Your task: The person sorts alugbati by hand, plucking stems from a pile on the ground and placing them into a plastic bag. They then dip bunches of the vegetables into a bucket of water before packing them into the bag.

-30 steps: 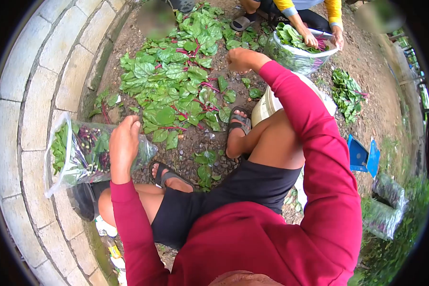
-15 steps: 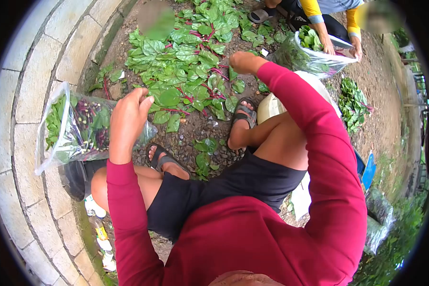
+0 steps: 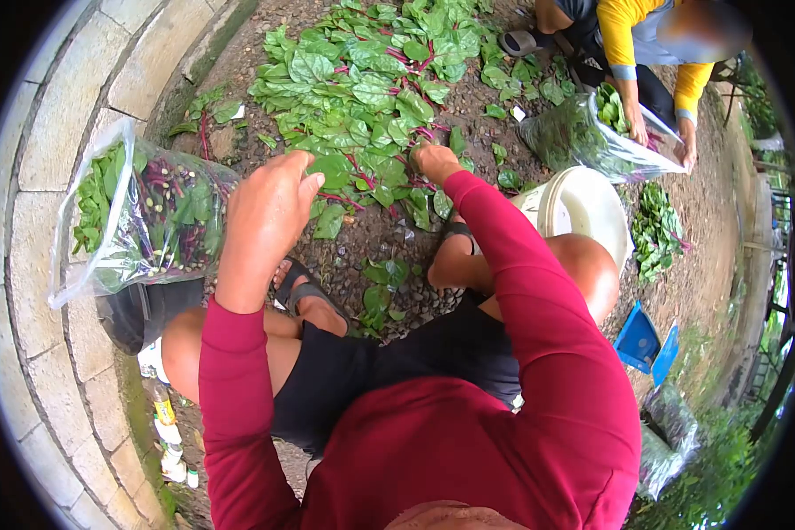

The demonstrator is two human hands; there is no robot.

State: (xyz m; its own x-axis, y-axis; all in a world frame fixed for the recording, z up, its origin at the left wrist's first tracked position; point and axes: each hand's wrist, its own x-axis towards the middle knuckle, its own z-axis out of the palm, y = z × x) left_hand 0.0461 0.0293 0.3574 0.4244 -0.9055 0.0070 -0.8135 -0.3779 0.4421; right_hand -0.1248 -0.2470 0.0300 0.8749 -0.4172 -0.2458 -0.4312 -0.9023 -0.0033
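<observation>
My left hand (image 3: pixel 269 208) hovers at the near left edge of the leaf pile, thumb and curled fingers apart, with nothing visible between them. Beside it, a clear plastic bag (image 3: pixel 163 234) lies on its side, holding green leaves and cut purple-red stems. My right hand (image 3: pixel 437 163) is closed at the right side of the pile, close to some red stems; its fingertips are partly hidden, and what they hold cannot be made out. The pile of leafy greens with purple-red stems (image 3: pixel 362 97) spreads over the ground ahead of both hands.
A white bucket (image 3: pixel 583 208) stands by my right knee. Another person (image 3: pixel 632 53) in yellow sleeves handles a clear bag of greens (image 3: pixel 565 132). A smaller leaf bunch (image 3: pixel 658 230) and a blue dustpan-like object (image 3: pixel 638 337) lie right. A stone-block border (image 3: pixel 44 203) curves along the left.
My right hand has moved down and slightly left, nearer the stems. My left hand has shifted right, toward the pile. The view has shifted, showing more of the bucket.
</observation>
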